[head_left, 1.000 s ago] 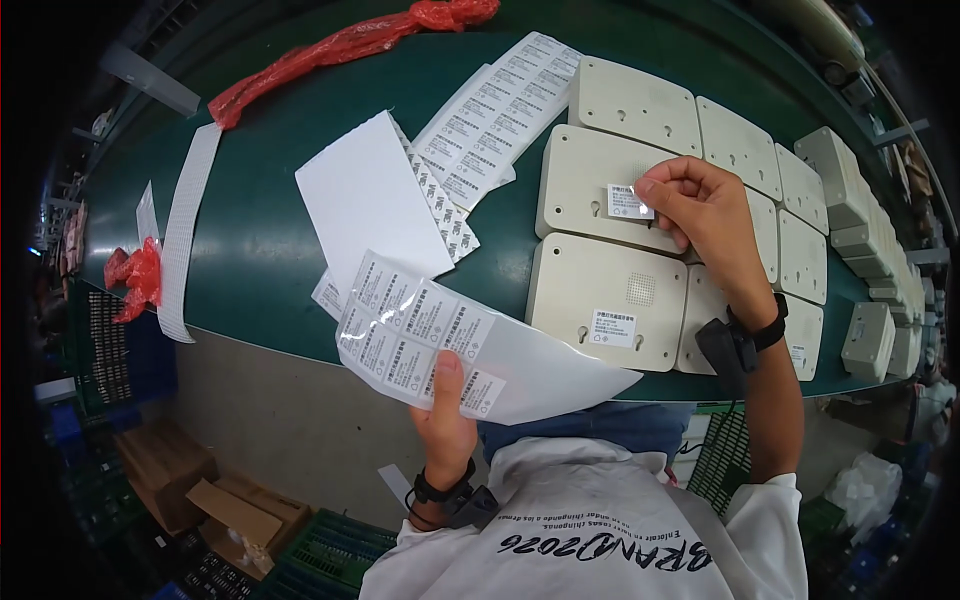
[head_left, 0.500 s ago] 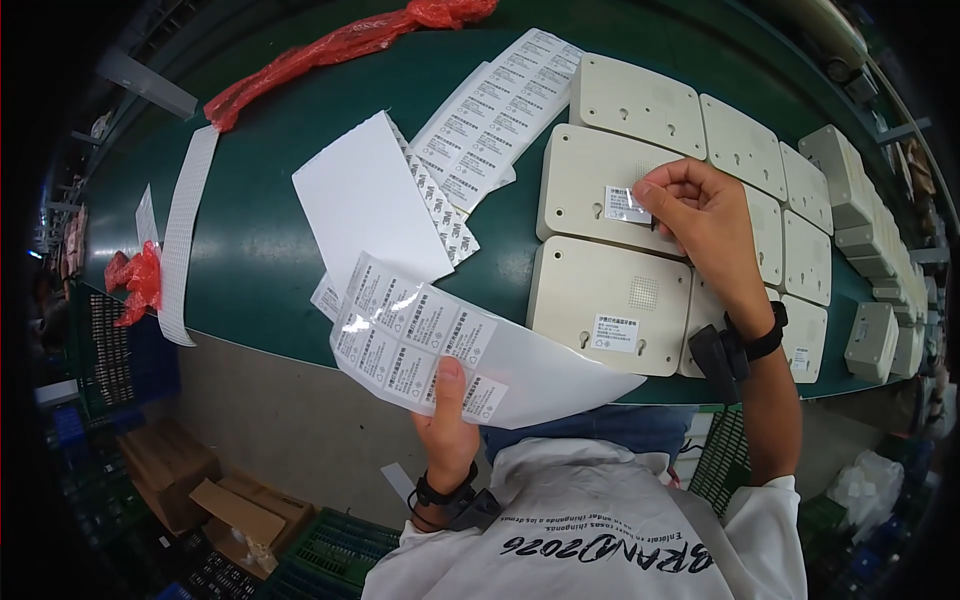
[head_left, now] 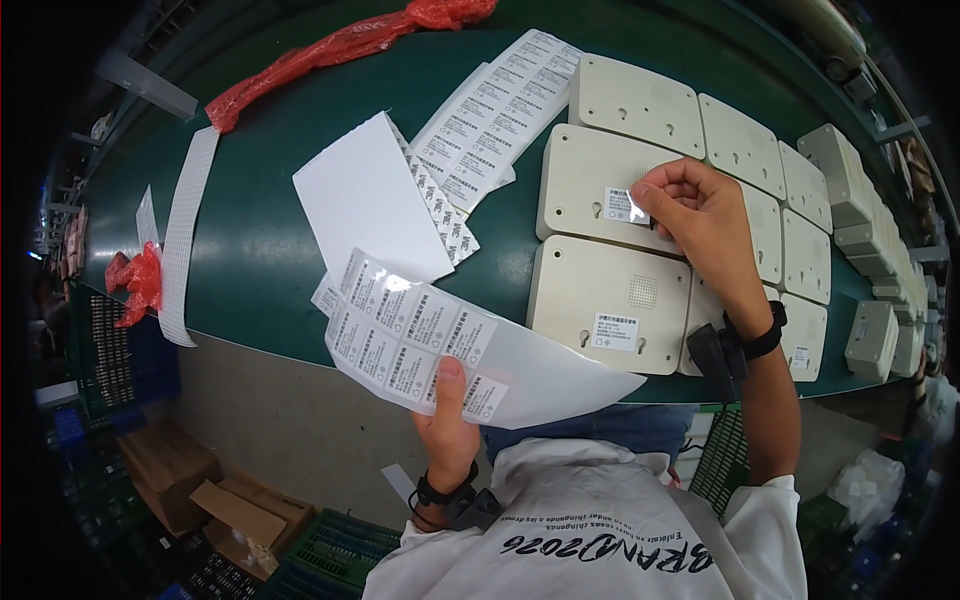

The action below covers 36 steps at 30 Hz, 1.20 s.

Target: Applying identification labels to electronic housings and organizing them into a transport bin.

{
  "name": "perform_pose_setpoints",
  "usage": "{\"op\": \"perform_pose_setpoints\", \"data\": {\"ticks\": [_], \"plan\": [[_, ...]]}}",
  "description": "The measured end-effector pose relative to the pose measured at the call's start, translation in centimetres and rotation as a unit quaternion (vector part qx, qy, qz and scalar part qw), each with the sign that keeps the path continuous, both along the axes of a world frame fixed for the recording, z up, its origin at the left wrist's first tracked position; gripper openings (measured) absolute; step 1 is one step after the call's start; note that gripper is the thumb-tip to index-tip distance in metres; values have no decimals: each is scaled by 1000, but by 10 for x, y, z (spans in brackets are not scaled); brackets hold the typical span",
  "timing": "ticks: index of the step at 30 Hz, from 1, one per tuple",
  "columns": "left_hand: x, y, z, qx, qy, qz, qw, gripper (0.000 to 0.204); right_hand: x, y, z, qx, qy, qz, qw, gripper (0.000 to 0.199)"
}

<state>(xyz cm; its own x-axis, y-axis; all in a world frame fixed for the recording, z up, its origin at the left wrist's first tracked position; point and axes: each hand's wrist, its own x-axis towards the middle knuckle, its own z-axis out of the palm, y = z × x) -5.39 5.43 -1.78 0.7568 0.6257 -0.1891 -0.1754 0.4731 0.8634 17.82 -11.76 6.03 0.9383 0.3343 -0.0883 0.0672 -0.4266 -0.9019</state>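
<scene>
My left hand [head_left: 447,425] grips a curved sheet of labels [head_left: 400,350] over the table's near edge, thumb on top. Part of the sheet is bare glossy backing. My right hand [head_left: 695,205] pinches the right edge of a small printed label [head_left: 620,205], which lies against a cream plastic housing [head_left: 572,165] with screw holes and a speaker grid. In front of it, another cream housing [head_left: 560,290] bears a label [head_left: 615,332] at its near edge. Whether the pinched label is fully stuck down is hard to tell.
More cream housings [head_left: 640,95] stand in rows on the green table [head_left: 250,200], with stacks [head_left: 860,210] at the right. Further label sheets [head_left: 500,110], a white sheet [head_left: 365,200], a perforated strip [head_left: 188,240] and red plastic film [head_left: 330,60] lie left. Cardboard boxes [head_left: 170,455] are below.
My left hand and its label sheet have shifted very slightly. The right hand stays nearly in place at the label.
</scene>
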Motion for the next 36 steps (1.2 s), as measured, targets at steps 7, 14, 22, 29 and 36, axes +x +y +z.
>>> {"op": "perform_pose_setpoints", "data": {"ticks": [7, 14, 22, 29, 36], "plan": [[2, 1, 2, 6, 1, -7, 1000, 53, 1, -1, -9, -25, -60, 14, 998, 21], [2, 3, 4, 10, -1, -12, 1000, 52, -4, 2, 19, -278, -148, 36, 948, 25], [-2, -5, 24, -6, -32, -51, 998, 46, -8, -15, 12, -195, -178, 71, 962, 23], [16, -28, 54, -6, -46, -169, 985, 33, 5, -24, 7, -168, -208, 79, 960, 19], [29, -46, 66, 31, -55, -204, 977, 29, -123, -35, 51, -42, -320, 198, 925, 21]]}}
